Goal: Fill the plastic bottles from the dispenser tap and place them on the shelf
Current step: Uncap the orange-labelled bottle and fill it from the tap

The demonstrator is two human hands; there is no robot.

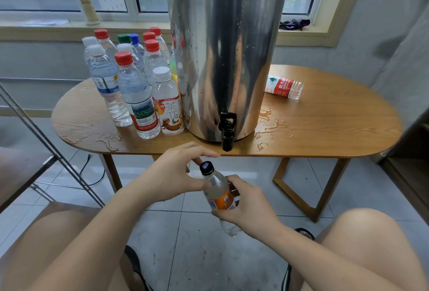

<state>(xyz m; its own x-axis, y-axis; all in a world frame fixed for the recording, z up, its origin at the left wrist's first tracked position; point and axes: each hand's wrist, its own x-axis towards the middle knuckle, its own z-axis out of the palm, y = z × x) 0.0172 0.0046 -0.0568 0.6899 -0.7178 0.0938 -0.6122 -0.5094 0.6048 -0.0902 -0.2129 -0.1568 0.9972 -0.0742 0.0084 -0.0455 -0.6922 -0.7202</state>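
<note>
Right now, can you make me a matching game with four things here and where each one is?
1 orange-label bottle
2 red-label bottle
3 pump bottle
4 tap

A on the windowsill
B lying sideways on the table
C gripped by the right hand
D low on the steel dispenser

Pairs: 1-C, 2-B, 3-A, 4-D

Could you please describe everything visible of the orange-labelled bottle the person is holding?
The orange-labelled bottle is clear plastic with a black cap on. It tilts, cap toward the table, below the dispenser tap. The right hand grips its labelled middle; the left hand touches its shoulder with the thumb, fingers above the cap.
</note>
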